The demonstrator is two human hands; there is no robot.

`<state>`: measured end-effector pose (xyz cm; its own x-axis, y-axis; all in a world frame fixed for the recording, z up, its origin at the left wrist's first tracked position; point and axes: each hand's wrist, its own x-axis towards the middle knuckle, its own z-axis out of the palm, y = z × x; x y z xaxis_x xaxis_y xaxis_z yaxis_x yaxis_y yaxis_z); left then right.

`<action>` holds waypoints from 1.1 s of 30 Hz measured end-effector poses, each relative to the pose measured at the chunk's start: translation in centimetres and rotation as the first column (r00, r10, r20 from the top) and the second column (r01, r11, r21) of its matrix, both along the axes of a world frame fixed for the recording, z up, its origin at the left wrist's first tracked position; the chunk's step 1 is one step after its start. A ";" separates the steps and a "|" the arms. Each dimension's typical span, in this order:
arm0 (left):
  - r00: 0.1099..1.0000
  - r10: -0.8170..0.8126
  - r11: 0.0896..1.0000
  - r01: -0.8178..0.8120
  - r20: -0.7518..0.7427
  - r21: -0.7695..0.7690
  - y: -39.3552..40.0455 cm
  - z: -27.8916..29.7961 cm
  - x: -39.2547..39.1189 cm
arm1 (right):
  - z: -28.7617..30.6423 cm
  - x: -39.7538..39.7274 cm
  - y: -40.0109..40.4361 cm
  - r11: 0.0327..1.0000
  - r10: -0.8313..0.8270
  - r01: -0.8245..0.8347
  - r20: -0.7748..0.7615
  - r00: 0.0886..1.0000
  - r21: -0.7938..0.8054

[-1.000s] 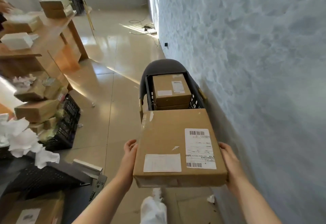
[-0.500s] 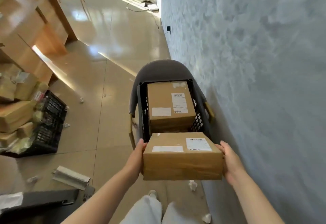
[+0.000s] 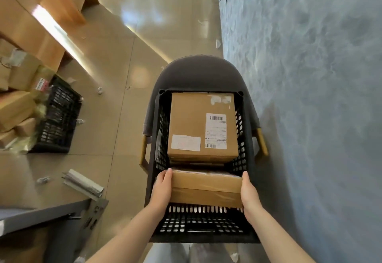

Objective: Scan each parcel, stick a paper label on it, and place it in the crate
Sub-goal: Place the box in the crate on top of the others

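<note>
I hold a flat brown cardboard parcel (image 3: 206,188) between both hands, tipped on edge so its taped side faces me, inside the near end of a black plastic crate (image 3: 203,223). My left hand (image 3: 162,188) grips its left end and my right hand (image 3: 249,192) its right end. Behind it in the crate lies another brown parcel (image 3: 192,122) carrying a barcode label and a white paper label. The labels on the held parcel are hidden.
The crate sits on a grey chair (image 3: 198,72) close to the textured blue-grey wall (image 3: 310,97) on the right. A second black crate (image 3: 57,118) with stacked boxes stands on the floor at left. Paper scraps and a folded grey strip (image 3: 82,184) litter the tiles.
The parcel has gone from chest height in front of the crate down into the crate's near end, tipping onto its edge. My view has tilted downward over the crate.
</note>
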<state>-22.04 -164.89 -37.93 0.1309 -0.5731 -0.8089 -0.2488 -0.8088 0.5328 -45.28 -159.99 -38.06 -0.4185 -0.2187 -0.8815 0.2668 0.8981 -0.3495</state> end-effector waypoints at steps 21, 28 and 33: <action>0.961 -0.204 0.970 0.225 0.187 -0.095 -3.0 -3.2 -1.6 | -3.1 -0.1 -3.1 0.914 0.340 -0.385 -0.276 0.899 -0.127; 0.894 -0.393 0.904 0.418 0.216 -0.086 -1.7 -2.7 -1.3 | -1.8 0.9 -0.6 0.763 0.577 -0.639 -0.347 0.740 -0.096; 0.853 -0.454 0.871 0.486 0.257 -0.072 -0.9 -2.9 -0.6 | -1.6 0.7 0.1 0.744 0.602 -0.664 -0.361 0.712 -0.070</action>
